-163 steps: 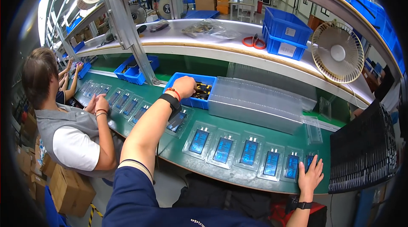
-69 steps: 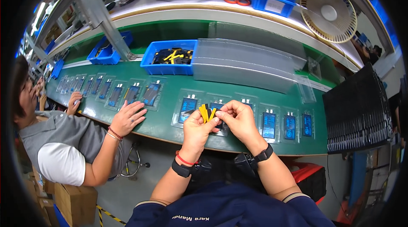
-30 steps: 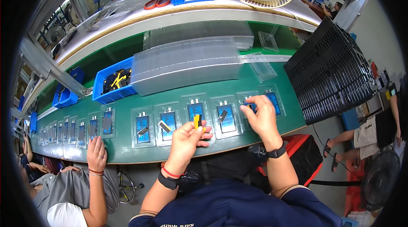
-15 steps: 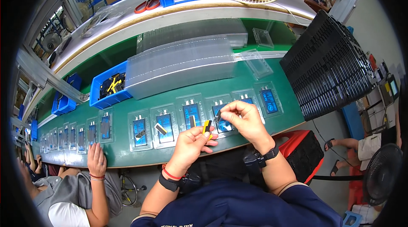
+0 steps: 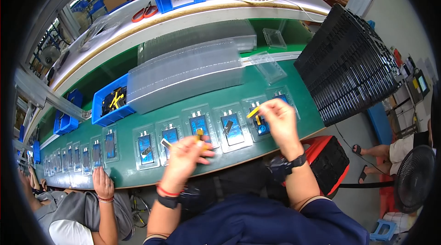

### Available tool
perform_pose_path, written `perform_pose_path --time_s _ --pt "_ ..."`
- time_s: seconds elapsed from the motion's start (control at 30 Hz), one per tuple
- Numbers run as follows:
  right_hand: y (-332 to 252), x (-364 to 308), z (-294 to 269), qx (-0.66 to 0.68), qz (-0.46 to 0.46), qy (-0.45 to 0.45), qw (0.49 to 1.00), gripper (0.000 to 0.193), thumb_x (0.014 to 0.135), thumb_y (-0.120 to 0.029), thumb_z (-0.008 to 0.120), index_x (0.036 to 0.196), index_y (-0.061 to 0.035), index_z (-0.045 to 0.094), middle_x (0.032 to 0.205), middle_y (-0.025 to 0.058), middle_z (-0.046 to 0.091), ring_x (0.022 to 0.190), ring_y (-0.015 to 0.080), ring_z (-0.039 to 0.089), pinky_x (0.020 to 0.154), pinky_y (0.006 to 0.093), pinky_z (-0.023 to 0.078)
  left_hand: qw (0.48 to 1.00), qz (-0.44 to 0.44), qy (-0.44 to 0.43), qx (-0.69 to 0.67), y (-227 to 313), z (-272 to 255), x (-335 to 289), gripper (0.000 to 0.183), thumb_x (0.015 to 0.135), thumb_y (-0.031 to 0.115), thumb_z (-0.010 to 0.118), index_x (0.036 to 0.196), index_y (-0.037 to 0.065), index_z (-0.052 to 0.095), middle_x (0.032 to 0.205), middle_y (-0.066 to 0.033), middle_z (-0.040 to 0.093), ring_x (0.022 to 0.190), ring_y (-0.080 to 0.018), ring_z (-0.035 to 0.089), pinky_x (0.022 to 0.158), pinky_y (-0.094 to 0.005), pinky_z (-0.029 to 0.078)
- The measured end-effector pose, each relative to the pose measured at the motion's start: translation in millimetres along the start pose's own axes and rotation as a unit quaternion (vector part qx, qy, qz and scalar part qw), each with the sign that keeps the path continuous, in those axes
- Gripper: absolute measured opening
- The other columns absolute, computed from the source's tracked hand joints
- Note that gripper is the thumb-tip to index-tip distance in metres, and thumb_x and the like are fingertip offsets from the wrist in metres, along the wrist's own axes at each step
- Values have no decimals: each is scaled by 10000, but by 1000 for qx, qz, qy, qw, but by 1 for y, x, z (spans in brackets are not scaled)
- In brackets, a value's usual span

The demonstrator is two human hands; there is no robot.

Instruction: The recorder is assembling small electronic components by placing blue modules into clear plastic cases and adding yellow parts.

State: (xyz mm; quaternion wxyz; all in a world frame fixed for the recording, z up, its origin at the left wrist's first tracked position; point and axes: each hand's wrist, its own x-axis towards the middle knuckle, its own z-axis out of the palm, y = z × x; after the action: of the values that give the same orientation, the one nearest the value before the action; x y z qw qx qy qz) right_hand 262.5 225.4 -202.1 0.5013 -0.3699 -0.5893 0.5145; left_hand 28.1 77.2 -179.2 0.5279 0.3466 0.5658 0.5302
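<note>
Between the thumb and fingers of my right hand (image 5: 282, 123) is a small yellow strip (image 5: 253, 112). It is over a flat blue pack (image 5: 262, 128) in a clear plastic tray, where another yellow piece shows. My left hand (image 5: 187, 153) pinches small yellow-and-black strips (image 5: 199, 135), partly hidden by its fingers, in front of a blue pack (image 5: 199, 123). Between the hands, a dark strip (image 5: 228, 127) lies slanted on a blue pack (image 5: 235, 134). Left of my left hand, a pale-and-black strip (image 5: 166, 143) lies at another pack, and a small strip (image 5: 146, 152) on one farther left.
A blue bin (image 5: 111, 107) of black and yellow pieces stands beside long stacks of clear trays (image 5: 183, 77). Tall black stacked trays (image 5: 342, 66) rise at the right. A co-worker's hand (image 5: 103, 183) rests at the table edge on the left, near more trayed packs.
My right hand has left the dark strip on one pack and moved right, now holding a yellow strip over the neighbouring tray. My left hand has shifted left. The whole view has shifted slightly.
</note>
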Motion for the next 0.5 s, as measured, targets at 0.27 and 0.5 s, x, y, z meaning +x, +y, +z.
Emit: perform_pose_path --time_s 0.27,0.5 --pt "16 36 -83 -339 11 124 932 130 802 -87 749 887 1 704 724 111 698 652 169 671 629 299 522 917 225 298 141 78 -227 64 219 999 183 585 1151 42 655 953 -71 717 788 -104 694 565 -204 554" --pt "-98 12 -100 -406 -114 191 887 206 774 -145 780 909 -16 692 788 110 662 649 235 609 608 361 489 637 191 383 641 62 -352 124 366 918 199 614 1237 18 622 1112 -268 667 1027 -438 636 880 -440 516"
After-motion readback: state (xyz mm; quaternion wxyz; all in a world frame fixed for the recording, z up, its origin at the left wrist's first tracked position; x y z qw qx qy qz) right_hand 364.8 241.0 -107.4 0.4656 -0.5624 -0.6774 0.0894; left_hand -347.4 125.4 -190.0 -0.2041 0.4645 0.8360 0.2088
